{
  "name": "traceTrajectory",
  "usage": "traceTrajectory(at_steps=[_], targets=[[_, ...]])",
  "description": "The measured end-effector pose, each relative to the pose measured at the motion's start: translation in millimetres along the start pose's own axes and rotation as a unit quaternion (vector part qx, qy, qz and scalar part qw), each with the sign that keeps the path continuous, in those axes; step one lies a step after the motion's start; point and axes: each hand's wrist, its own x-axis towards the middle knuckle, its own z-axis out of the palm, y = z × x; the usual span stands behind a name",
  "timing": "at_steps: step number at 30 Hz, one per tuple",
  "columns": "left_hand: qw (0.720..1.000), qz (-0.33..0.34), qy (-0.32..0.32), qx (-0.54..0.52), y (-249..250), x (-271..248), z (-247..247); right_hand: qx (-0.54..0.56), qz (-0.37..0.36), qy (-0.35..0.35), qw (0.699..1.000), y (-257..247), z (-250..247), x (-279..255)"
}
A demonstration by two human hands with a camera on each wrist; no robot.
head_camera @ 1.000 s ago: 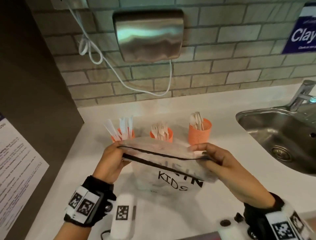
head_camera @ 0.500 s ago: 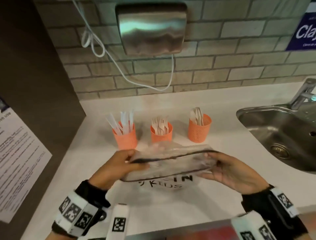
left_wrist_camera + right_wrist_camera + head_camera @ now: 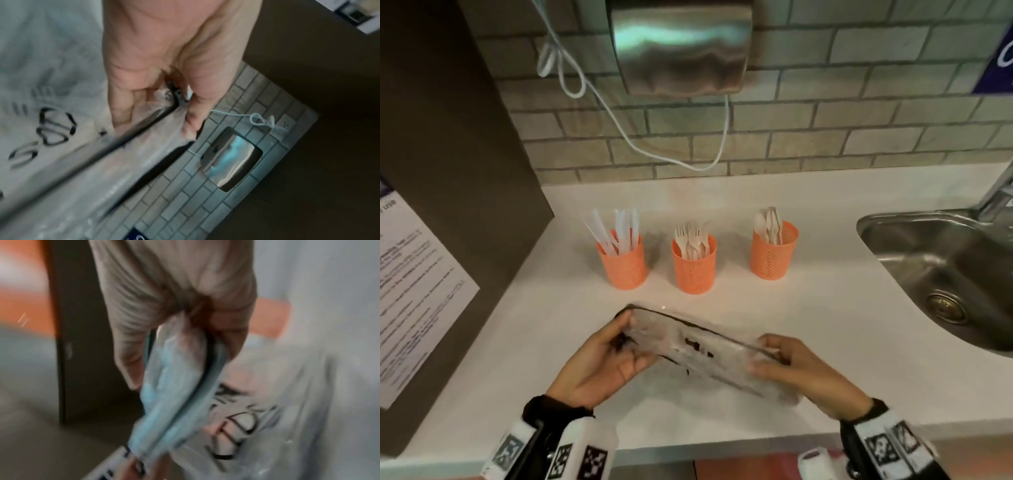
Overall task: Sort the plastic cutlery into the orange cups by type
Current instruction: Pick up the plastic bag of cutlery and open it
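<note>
between both hands' fingers (image 3: 619,337) — the clear bag (image 3: 698,349), pinched at each end.

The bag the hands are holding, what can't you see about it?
- Plastic bag: contents unclear; head view too crumpled, both wrist views blurred.
- Its black writing: folds and motion blur leave only some letters.
- Left hand and right hand cover the bag's ends.

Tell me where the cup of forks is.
In the head view, the cup of forks stands mid-counter, between the knife cup and the spoon cup.
</note>
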Motion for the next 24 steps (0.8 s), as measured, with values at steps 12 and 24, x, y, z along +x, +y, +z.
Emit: traceTrajectory(at_steps=[12, 24], targets=[[0.91, -0.068, -0.094, 0.397, -30.1, 9.8, -11.3, 0.446, 0.042, -0.056, 0.892, 14.9, -28.3, 25.8], [0.997, 0.029, -0.053, 0.039, -36.5, 19.4, -55.9, 0.161, 0.153, -0.095, 0.97, 21.1, -19.6, 35.8]])
